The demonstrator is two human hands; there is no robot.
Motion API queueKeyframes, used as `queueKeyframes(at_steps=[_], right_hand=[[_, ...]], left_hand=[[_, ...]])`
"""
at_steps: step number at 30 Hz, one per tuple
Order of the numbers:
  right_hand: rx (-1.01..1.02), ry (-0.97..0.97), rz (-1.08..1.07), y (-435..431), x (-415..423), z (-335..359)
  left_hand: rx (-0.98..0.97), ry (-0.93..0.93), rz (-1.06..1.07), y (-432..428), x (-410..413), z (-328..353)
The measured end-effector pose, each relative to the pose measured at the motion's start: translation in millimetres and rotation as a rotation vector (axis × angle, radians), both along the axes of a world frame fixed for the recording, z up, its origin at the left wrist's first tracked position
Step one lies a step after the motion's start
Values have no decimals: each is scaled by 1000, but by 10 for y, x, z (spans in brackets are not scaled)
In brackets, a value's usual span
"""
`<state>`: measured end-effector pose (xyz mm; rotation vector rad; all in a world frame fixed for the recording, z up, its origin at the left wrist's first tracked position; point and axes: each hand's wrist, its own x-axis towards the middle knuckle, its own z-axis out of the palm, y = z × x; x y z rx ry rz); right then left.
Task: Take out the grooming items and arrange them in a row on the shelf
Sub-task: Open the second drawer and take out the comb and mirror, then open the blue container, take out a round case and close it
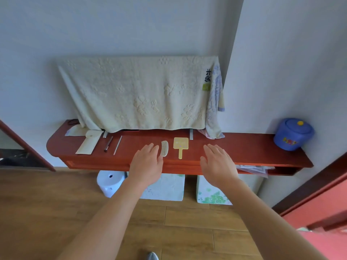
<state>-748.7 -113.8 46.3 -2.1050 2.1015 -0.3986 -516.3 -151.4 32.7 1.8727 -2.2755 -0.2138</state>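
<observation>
Red shelf [244, 147] w/ comb [164, 148], wood flr [56, 194]

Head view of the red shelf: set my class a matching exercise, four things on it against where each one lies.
Things:
1. comb
2. hand mirror
3. lidded tub
4. pouch

Places:
a. far right end of the shelf
b. left part of the shelf
c. right beside the left hand
d. between the comb and the right hand

Pairs: 1-c, 2-d, 3-a, 4-b
</observation>
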Motion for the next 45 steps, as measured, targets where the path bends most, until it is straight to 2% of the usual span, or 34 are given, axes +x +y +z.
queueKeyframes(at_steps=[8,15,26,33,45], right_hand=[[11,-24,-93,27,35,49],[-73,-38,-208,-114,297,32],[-13,-95,-395,-98,562,-57],[-39,-59,-512,105,147,-35],[-73,-43,-495,360,-1129,18]], left_hand=[[-46,18,-60,-84,-8,70],[-43,-2,-147,-408,260,85],[-37,-18,-355,-803,369,53],[-32,-5,-436,-814,-103,30],[-52,2,-465,-606,-1396,37]])
